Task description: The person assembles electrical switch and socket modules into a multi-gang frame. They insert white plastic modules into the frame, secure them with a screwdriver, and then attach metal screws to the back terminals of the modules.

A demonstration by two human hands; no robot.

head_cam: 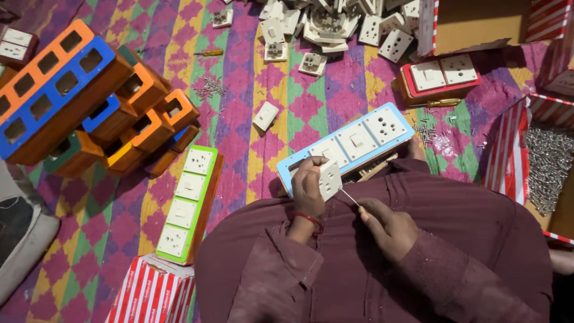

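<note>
Right hand (388,224), grip pinching a thin screwdriver (350,198), angles toward the white socket (330,178) clasped in left hand (308,188).

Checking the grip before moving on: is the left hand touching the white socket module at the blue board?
Touching. The head view shows the left hand with its fingers wrapped over the white socket module, pressing it at the blue board.

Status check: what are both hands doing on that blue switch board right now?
Left hand presses white socket module into blue-framed wooden switch board. Right hand grips thin metal screwdriver, tip at the module. Nothing blocking.
</note>
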